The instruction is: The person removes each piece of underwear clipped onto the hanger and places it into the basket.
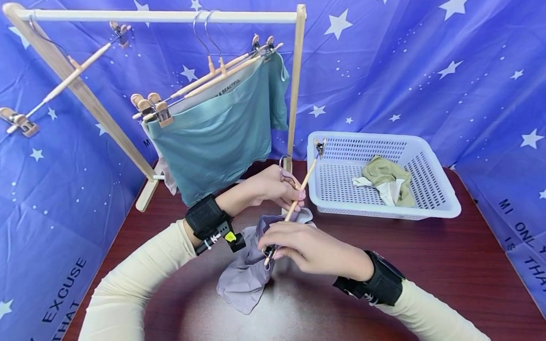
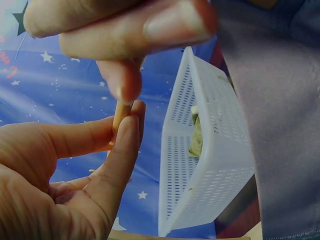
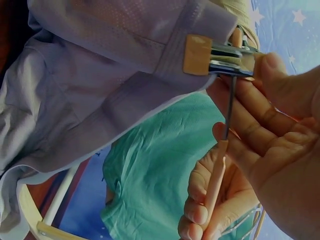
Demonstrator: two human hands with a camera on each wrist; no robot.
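My left hand (image 1: 278,184) grips the wooden bar of a clip hanger (image 1: 307,173) near its metal hook. At the hanger's near end, my right hand (image 1: 309,247) pinches a clip (image 3: 197,54) between thumb and fingers. In the right wrist view, this clip sits over the waistband edge of a greyish-purple garment (image 3: 95,95); whether it bites the cloth I cannot tell. In the head view the garment (image 1: 245,282) hangs below the hands, partly on the table. The hanger's far clip (image 1: 320,148) has no cloth in it.
A wooden rack (image 1: 159,14) stands at the left back, holding teal shorts (image 1: 213,142), other clothes behind them and a bare hanger (image 1: 67,82). At the right, a white basket (image 1: 437,205) contains an olive-and-white garment (image 1: 388,179). Blue star-patterned curtains (image 1: 477,83) surround the table.
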